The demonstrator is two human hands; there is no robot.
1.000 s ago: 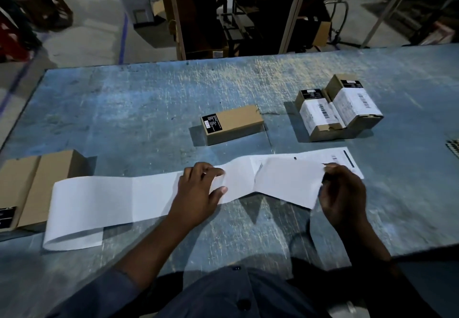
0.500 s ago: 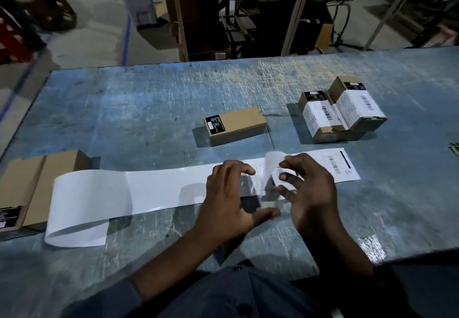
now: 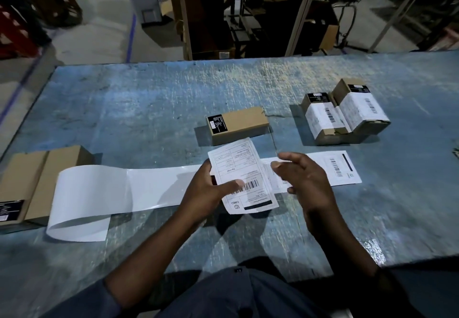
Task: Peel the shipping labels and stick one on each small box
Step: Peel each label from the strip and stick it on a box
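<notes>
From the head camera, the blue tabletop has lots of bare room at the back and on the near right side. Its far edge runs across the top, with shelves and floor behind it.

A long white backing strip lies across the middle, and its left end curls over beside two flat brown boxes at the left edge. One plain small box sits alone in the middle, just behind the hands. Two labelled boxes sit touching each other on the right. One more label lies on the strip's right end.

The left hand pinches a peeled label with the thumb on top, lifted off the strip and tilted. The right hand is just beside it, fingers spread and holding nothing.
</notes>
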